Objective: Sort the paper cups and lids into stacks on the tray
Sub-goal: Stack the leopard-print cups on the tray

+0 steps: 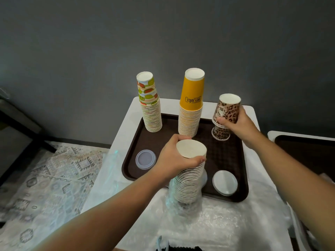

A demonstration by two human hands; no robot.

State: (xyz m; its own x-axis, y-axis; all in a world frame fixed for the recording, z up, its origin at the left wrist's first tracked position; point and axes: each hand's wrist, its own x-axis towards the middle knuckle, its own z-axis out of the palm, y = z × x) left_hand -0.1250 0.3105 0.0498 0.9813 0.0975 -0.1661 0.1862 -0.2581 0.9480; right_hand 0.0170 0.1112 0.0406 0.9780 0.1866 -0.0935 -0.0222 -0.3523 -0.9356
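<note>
A small white table [126,124] stands against a dark grey wall [163,33]. Crinkled clear plastic wrap [226,223] lies over the table's near end. Left of the table, a patterned rug [54,171] covers the floor. Right of it sits a second white table [272,134].

A dark grey-blue wall [163,33] fills the background above a dark skirting board [78,142]. The white desk [208,223] stands against it. A pale patterned rug [45,178] covers the floor, with dark furniture [16,124] beside.
</note>
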